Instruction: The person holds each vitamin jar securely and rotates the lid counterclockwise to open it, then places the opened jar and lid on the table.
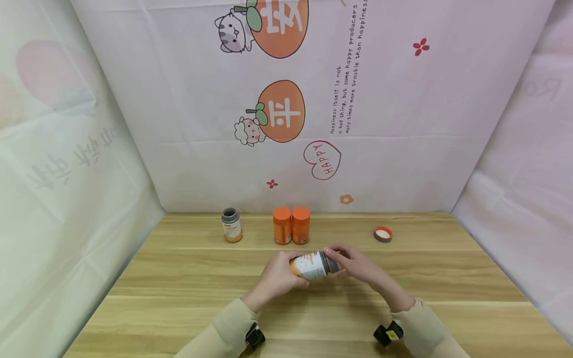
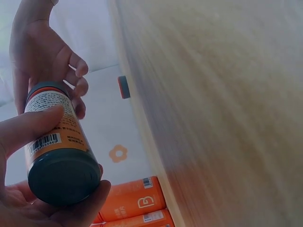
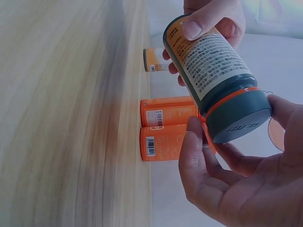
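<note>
My left hand [image 1: 281, 274] grips the body of a supplement bottle [image 1: 309, 265], its thumb across the printed label. The bottle is tilted well over above the table, its grey base showing in the left wrist view. Its dark grey cap [image 3: 240, 116], with an orange band beneath, is on the neck end. My right hand [image 3: 241, 179] holds this cap by its edge, thumb on one side and fingers on the other. In the head view the right hand [image 1: 351, 263] partly hides the cap.
Two orange jars [image 1: 282, 226] with orange lids stand side by side at the table's back. Left of them is an uncapped bottle [image 1: 232, 227] with a grey neck. A loose cap [image 1: 383, 234] lies at the back right. A printed cloth [image 1: 201, 164] hangs behind the wooden table [image 1: 179, 278].
</note>
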A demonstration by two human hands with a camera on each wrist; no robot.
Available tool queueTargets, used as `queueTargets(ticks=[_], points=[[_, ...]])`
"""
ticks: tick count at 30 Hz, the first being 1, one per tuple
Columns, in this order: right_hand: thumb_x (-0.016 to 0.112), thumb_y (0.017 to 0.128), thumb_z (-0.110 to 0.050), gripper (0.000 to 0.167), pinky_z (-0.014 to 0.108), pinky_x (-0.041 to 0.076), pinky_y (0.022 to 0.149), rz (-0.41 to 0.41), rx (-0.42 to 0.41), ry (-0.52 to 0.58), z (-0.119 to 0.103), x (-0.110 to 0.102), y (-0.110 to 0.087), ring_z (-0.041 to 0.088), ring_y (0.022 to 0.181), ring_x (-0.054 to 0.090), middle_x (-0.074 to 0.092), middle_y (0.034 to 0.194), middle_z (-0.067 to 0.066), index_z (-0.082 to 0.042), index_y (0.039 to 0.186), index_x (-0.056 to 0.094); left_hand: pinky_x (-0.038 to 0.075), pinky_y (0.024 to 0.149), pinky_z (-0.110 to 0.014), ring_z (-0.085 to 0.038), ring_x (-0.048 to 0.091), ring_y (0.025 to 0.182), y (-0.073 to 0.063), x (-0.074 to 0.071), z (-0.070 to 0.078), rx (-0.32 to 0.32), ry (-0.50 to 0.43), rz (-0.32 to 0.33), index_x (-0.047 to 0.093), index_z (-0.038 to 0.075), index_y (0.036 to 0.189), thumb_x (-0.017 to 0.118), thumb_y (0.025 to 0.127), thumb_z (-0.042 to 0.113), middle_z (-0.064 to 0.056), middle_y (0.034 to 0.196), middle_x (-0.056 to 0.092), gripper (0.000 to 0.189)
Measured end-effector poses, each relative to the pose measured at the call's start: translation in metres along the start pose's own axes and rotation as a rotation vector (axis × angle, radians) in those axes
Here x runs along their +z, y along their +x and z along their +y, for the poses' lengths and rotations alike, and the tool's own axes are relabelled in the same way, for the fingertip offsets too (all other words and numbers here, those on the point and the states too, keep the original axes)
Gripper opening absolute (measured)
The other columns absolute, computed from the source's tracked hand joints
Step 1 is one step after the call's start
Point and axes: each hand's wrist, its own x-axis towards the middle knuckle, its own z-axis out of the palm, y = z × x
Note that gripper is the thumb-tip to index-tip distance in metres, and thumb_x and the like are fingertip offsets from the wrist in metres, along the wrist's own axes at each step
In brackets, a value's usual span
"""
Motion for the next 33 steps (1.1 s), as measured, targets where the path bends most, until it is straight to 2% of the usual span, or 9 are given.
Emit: queueTargets(ticks=[5,13,18,25,33], points=[[0.051,0.094,-0.047,0.058,0.045,0.053,0.083,-0.015,-0.003,0.003,-0.0008,-0.0002,-0.0001,0.021,0.093,0.061,0.059,0.113,0.014,-0.003,0.13,0.049,0.044,0.068,-0.028,-0.013,0.055,0.08,-0.0008,-0.0009,0.0011,-0.011,0.006,0.002,0.067,0.011,0.114,0.087,0.058,0.012,-0.003,0.101,0.068,0.058],[0.054,0.094,-0.042,0.057,0.041,0.052,0.087,-0.06,-0.072,0.05,0.0008,-0.0029,-0.0026,0.021,0.103,0.058,0.052,0.127,0.02,-0.002,0.134,0.046,0.044,0.069,-0.029,-0.013,0.055,0.081,-0.0003,-0.0016,-0.0002,-0.022,-0.008,-0.002,0.068,0.012,0.113,0.087,0.058,0.013,-0.002,0.101,0.068,0.058],[0.057,0.093,-0.037,0.055,0.037,0.052,0.087,-0.088,-0.118,0.056,0.0025,-0.0036,-0.0033,0.024,0.109,0.056,0.05,0.13,0.02,-0.005,0.136,0.046,0.044,0.069,-0.029,-0.014,0.055,0.081,0.0002,-0.0016,-0.0029,-0.03,-0.024,-0.009,0.068,0.012,0.113,0.087,0.058,0.013,-0.003,0.102,0.068,0.058],[0.061,0.091,-0.032,0.051,0.046,0.05,0.089,-0.098,-0.153,0.06,0.0016,-0.0049,-0.0044,0.028,0.112,0.055,0.049,0.134,0.018,-0.008,0.134,0.048,0.044,0.07,-0.029,-0.013,0.055,0.081,0.0007,-0.0021,-0.004,-0.026,-0.023,-0.011,0.068,0.012,0.113,0.088,0.057,0.014,-0.002,0.102,0.068,0.059],[0.066,0.088,-0.022,0.05,0.034,0.05,0.087,-0.109,-0.224,0.06,0.0017,-0.0081,-0.0049,0.033,0.117,0.051,0.05,0.132,0.017,-0.005,0.132,0.05,0.045,0.071,-0.029,-0.013,0.056,0.082,0.0004,-0.0041,-0.0031,-0.026,-0.033,-0.028,0.068,0.012,0.112,0.089,0.057,0.015,-0.001,0.101,0.068,0.058]])
